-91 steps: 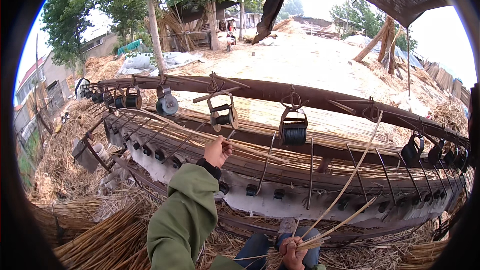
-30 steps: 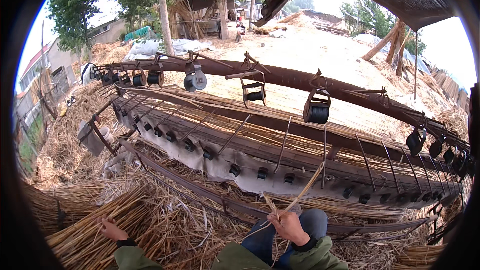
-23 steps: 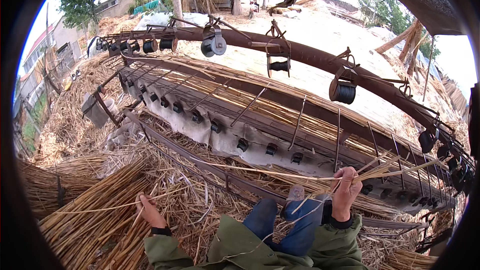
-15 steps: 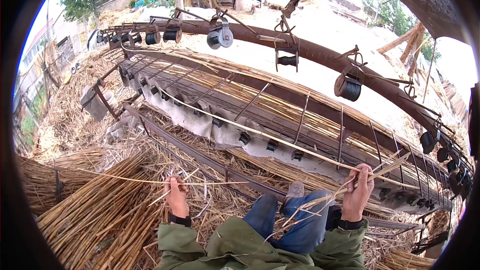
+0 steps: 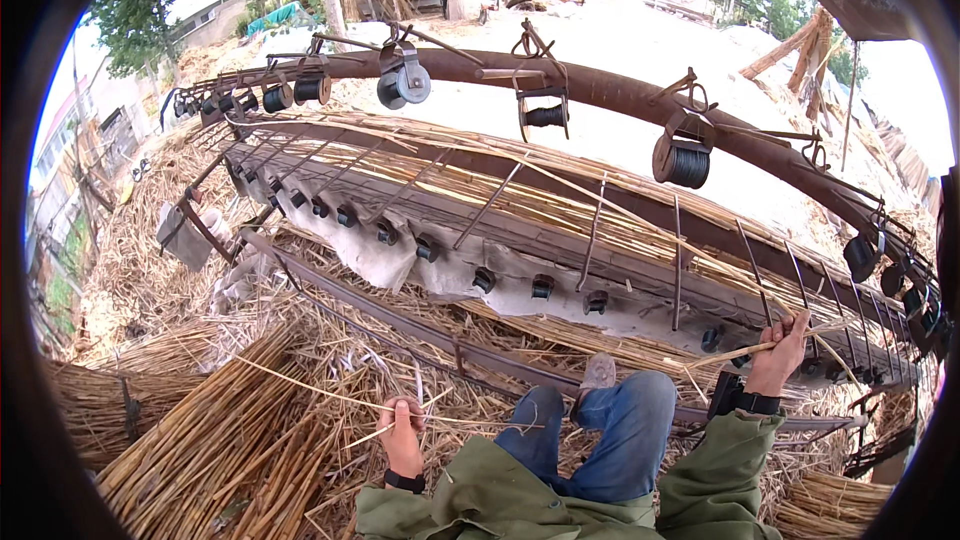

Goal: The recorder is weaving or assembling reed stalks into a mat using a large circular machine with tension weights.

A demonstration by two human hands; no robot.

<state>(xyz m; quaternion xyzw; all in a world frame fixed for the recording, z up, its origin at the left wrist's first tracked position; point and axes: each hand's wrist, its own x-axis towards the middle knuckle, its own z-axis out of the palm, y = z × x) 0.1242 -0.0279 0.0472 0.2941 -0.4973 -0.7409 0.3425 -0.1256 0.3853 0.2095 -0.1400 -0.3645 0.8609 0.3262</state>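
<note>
My left hand point(image 5: 403, 437) is closed on a few thin reed stalks point(image 5: 310, 386), above the straw at the lower middle. One long stalk sticks out to the left, and shorter bits cross it at my fingers. Farther right, my right hand point(image 5: 780, 358) is raised to the weaving frame's near side, fingers pinched on some dry reed pieces point(image 5: 728, 355) that poke out both ways. Beyond my hands, long reeds point(image 5: 520, 198) lie along the frame behind upright metal rods point(image 5: 593, 230). Black wire spools point(image 5: 484, 280) hang along its near side.
A curved rusty pipe point(image 5: 600, 90) spans the frame, carrying more hanging spools point(image 5: 686, 160). A low metal rail point(image 5: 400, 318) runs before my knees. Reed bundles point(image 5: 200, 440) lie at lower left and another reed bundle point(image 5: 835, 505) at lower right. Loose straw covers the ground.
My right hand has moved right and up toward the frame; the long reed it held across the near side is no longer there. My left hand has dropped lower, still holding stalks. The view has shifted slightly.
</note>
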